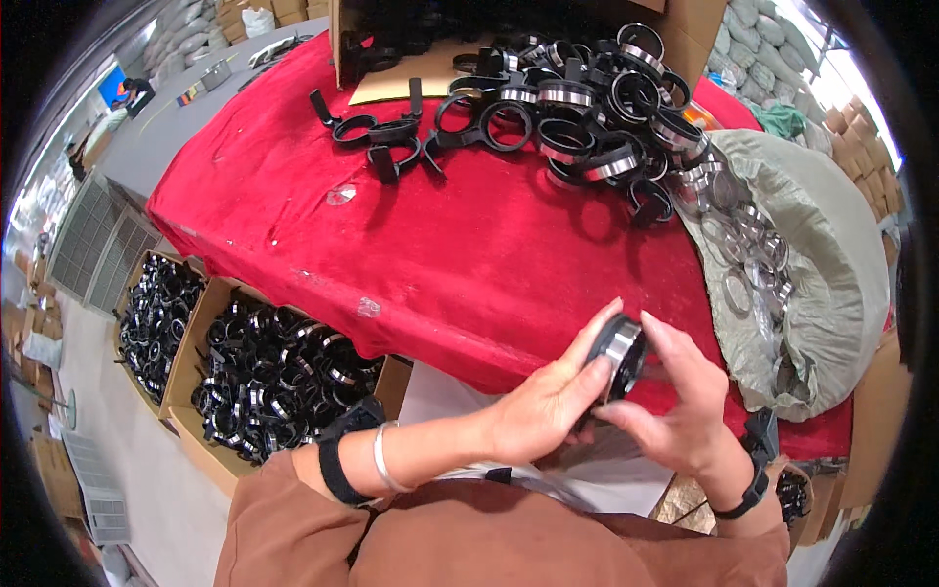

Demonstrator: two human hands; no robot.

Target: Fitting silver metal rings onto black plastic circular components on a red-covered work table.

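Just past the table's front edge, a black ring with a silver band [618,354] is held on its side. My left hand [556,396] is closed on its left side, thumb on the silver band. My right hand [682,391] curves round its right side, thumb at the lower rim and fingertips near the upper edge. The ring's lower part is partly hidden by my hands. Beyond them lies a pile of similar black rings [567,135] with silver bands, some with flat black tabs.
A red cloth [430,254] covers the table. An open cardboard box [699,39] stands at the back. To the right, a pale sack [831,215] spills clear and silver rings [748,245]. Two cartons of black rings [274,377] stand at the lower left.
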